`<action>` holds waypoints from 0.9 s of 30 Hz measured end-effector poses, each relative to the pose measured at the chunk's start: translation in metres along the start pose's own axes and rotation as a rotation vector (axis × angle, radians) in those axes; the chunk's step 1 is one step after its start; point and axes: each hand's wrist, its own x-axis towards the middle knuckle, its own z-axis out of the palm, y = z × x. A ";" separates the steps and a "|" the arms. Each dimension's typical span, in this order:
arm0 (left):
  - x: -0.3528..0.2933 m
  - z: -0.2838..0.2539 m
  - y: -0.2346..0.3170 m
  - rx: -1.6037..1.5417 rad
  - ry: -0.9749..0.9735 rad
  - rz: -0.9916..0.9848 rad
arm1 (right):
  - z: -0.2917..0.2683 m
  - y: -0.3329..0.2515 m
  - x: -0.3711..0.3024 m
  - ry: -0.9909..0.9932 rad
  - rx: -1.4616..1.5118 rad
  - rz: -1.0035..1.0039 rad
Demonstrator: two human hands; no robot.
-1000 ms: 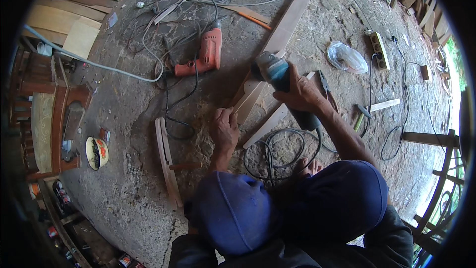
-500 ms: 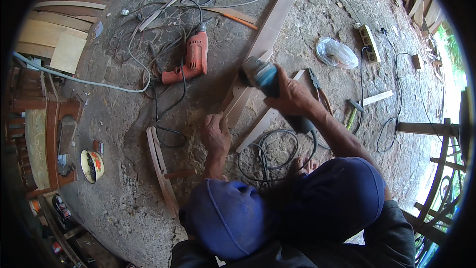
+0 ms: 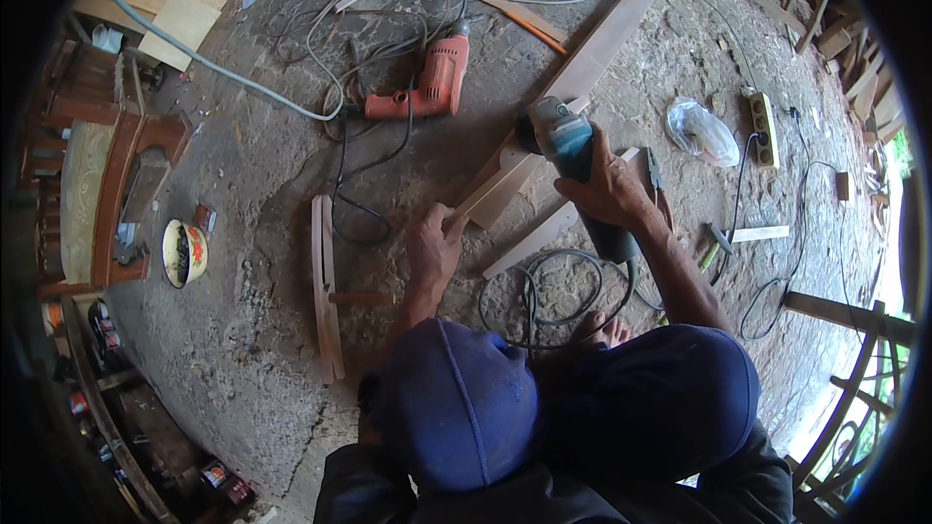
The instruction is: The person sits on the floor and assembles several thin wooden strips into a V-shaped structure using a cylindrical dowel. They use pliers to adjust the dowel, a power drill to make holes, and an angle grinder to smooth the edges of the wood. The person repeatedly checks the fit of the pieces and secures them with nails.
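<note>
My right hand (image 3: 614, 184) is wrapped around the body of a teal and dark angle grinder (image 3: 569, 144). The grinder's head rests at or just over a small shaped wooden piece (image 3: 500, 184), and its disc is mostly hidden. That piece lies on a long flat plank (image 3: 614, 44), which slants away to the far right. With its fingers closed, my left hand (image 3: 434, 247) grips the near end of the small piece. Another tapered wooden piece (image 3: 532, 241) lies on the floor below the grinder, close to the coiled black cord (image 3: 529, 301).
A red power drill (image 3: 437, 82) lies left of the plank among tangled cables. To the right are a plastic bag (image 3: 701, 131), a power strip (image 3: 763, 131), pliers (image 3: 656, 180) and a hammer (image 3: 716, 243). Curved wooden strips (image 3: 325, 296) and an enamel bowl (image 3: 184, 252) sit at left.
The whole view has shifted, so the floor things appear farther right and a little higher. The grinder has moved slightly nearer to me along the wood. Both hands keep their grips.
</note>
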 end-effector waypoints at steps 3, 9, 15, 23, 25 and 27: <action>0.000 0.004 -0.003 -0.050 0.005 0.025 | 0.008 -0.008 -0.008 0.020 -0.042 -0.052; 0.000 0.008 -0.008 -0.060 0.008 0.010 | 0.031 -0.027 -0.023 -0.059 -0.030 -0.173; -0.001 0.002 0.006 0.009 0.056 0.067 | 0.030 -0.020 -0.020 -0.104 -0.032 -0.106; 0.002 0.004 0.002 0.020 0.013 0.039 | -0.021 0.035 0.015 0.064 -0.008 0.012; 0.003 0.005 -0.002 0.019 0.025 0.081 | -0.033 0.047 0.022 0.118 -0.022 0.027; 0.003 0.007 -0.005 0.037 0.029 0.101 | -0.045 0.058 0.026 0.184 -0.026 0.031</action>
